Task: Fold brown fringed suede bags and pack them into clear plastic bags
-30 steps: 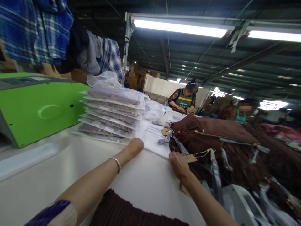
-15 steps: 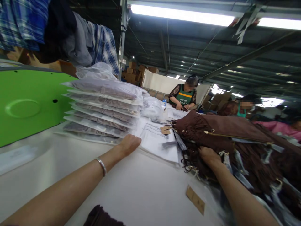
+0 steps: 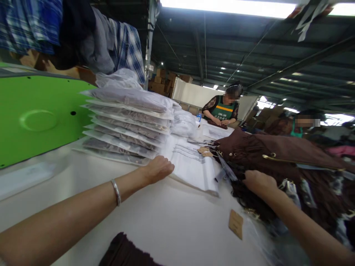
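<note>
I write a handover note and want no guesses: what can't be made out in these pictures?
All in the head view:
- Left hand: what its fingers hold, hidden by the hand itself.
- Right hand: its grip, hidden against the brown garments.
- Loose tag: print too small and blurred.
- Dark cloth: cut off by bottom edge.
- Green machine: cut off by left edge.

Surface [image 3: 166,218]: pale, smooth. Directly on it lie stacked bagged garments [image 3: 127,125], flat white packaging [image 3: 191,162] alongside, and a brown tag [image 3: 236,224]. Brown fringed goods [image 3: 277,159] are heaped at the right.
</note>
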`<control>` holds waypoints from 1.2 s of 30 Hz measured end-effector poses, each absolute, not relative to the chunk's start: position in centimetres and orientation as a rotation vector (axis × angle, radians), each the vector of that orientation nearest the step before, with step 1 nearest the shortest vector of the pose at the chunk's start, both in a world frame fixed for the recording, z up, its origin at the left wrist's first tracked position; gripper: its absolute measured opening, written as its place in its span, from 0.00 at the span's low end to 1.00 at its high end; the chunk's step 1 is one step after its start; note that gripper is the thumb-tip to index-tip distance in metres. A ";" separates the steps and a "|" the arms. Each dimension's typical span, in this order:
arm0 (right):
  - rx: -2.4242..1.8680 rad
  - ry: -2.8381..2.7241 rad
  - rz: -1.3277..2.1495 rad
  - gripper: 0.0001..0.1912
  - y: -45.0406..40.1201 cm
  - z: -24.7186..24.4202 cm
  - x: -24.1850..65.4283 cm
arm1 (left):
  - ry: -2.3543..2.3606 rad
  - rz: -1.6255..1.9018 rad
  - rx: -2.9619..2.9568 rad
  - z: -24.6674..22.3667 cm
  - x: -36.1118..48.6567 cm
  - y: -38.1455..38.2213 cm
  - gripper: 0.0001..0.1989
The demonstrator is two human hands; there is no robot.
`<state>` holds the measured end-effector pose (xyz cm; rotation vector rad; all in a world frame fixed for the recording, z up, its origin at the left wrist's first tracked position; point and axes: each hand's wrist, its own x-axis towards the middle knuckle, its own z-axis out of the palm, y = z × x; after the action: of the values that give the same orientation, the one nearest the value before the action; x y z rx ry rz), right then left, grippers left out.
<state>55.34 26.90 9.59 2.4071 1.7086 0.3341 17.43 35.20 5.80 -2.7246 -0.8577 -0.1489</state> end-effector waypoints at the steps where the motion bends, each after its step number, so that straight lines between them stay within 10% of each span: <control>1: 2.368 1.779 0.366 0.11 26.1 9.6 52.8 | -0.862 -0.143 -2.723 6.2 17.5 35.0 0.08; 10: 1.933 2.407 0.254 0.14 24.3 6.0 34.6 | -0.925 -0.097 -2.686 9.0 17.3 32.0 0.10; 36: 2.228 2.308 -0.008 0.06 25.7 8.2 36.7 | -1.204 -0.371 -2.874 5.5 19.0 31.7 0.08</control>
<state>36.67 25.71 8.25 2.2276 2.3080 -0.0080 18.99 31.67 5.51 -2.8741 -1.2040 -0.3710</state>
